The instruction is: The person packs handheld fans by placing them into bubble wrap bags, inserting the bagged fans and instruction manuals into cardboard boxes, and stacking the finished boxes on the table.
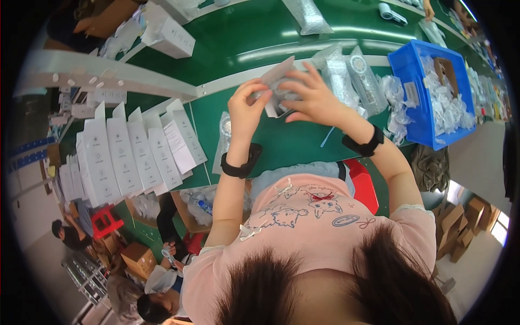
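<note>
Over the green bench, my left hand (247,108) is closed on the left edge of a small white cardboard box (280,69), whose lid flap stands up. My right hand (317,100) reaches across the box's opening from the right, fingers apart and partly bent. Something clear or greyish shows inside, mostly hidden by my fingers. Just right of my hands lie bubble-wrapped packs (364,81). Another bubble-wrapped item (224,130) lies beside my left wrist. A thin light-blue strip (327,137) rests on the bench below my right hand.
A row of several white boxes with raised flaps (138,151) stands at left. At right, a blue crate (403,81) holds small clear plastic bags (449,111). A metal rail (216,86) crosses beyond my hands. A white handheld device (391,13) lies farther off. Co-workers are nearby.
</note>
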`<state>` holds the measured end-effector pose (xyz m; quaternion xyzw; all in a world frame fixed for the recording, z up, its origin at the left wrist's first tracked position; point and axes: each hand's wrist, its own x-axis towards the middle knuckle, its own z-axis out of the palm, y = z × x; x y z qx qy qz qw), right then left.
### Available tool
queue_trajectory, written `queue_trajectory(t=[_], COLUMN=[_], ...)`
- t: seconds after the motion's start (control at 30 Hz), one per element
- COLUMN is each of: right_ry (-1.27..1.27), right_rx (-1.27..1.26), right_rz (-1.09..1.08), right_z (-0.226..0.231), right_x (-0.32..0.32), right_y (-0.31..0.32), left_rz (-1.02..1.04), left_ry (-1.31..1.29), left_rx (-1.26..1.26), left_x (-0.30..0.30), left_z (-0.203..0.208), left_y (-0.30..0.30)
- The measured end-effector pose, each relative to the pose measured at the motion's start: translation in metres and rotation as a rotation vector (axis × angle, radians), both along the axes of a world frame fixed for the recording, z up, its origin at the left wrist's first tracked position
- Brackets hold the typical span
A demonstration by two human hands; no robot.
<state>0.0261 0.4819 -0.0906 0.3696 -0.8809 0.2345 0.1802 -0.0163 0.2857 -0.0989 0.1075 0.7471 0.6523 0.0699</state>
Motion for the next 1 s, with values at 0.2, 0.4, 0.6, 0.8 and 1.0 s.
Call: queue_trajectory(t=[0.2,0.4,0.6,0.8,1.0], right_ry=[-0.400,-0.837,-0.616,-0.535,-0.336], right_rx=[-0.589,-0.853,-0.919,-0.901,-0.460], right_rz=[-0.221,-0.126,-0.247,-0.233,-0.154], right_z=[-0.052,-0.046,-0.067,-0.086,-0.083], right_x=[-0.002,-0.064,-0.204,-0.251,-0.242], right_y=[0.017,-0.012,-0.035,-0.059,-0.044], left_rz=[0.142,0.068,0.132,0.374,0.344], left_ry=[0.403,0.000,0.239,0.142,-0.007], left_rx=[-0.986,-0.864,-0.816,-1.437,-1.490], left_x=[0.041,0.068,0.044,0.001,0.039], left_z=[-0.042,-0.105,-0.073,-0.069,-0.092], left_y=[-0.092,-0.058,-0.051,-0.164,-0.153])
